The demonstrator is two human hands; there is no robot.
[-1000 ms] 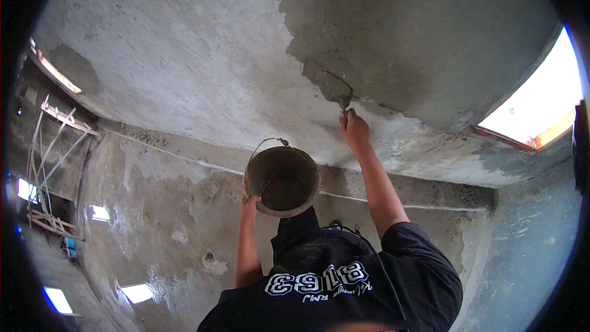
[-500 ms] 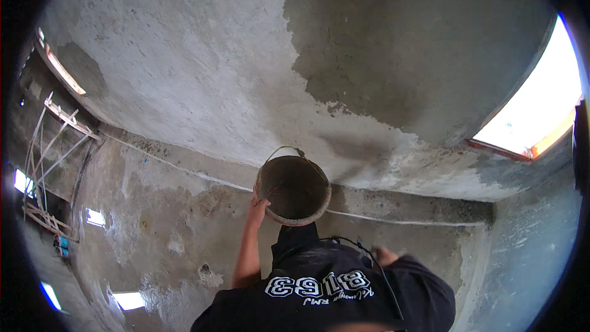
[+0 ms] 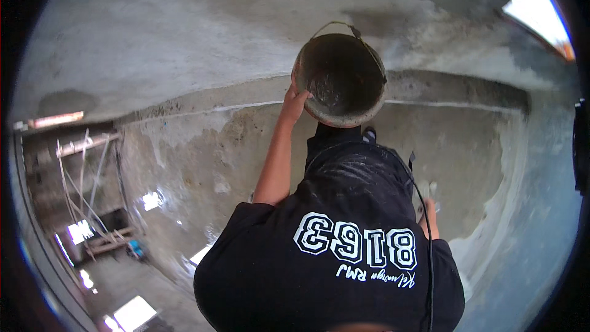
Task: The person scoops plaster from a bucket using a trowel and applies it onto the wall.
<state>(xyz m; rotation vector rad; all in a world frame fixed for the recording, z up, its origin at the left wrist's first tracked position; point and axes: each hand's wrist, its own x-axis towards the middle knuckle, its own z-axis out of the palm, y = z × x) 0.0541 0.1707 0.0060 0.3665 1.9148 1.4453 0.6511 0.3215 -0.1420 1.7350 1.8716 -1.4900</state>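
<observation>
My left hand (image 3: 297,98) is closed on the near-left rim of a round, mortar-coated bucket (image 3: 362,109), which tilts to show a dark, wet inside. Its wire handle (image 3: 332,23) arches over the top. My right hand (image 3: 429,208) is low beside my right hip, partly hidden by my body; its fingers curl round something pale that I cannot make out. Below the bucket, my dark trouser leg and a shoe (image 3: 369,135) show above the black T-shirt.
A plastered wall (image 3: 184,37) with dark damp patches and a bright window (image 3: 531,12) fills the top. A ledge (image 3: 442,89) runs along its foot. Wooden scaffolding (image 3: 86,144) stands at left near a blue container (image 3: 136,248). Wet floor (image 3: 467,147) surrounds me.
My right hand came down from the wall, where it held a trowel, to beside my hip. The bucket moved up and right in view, and the view shifted toward the floor.
</observation>
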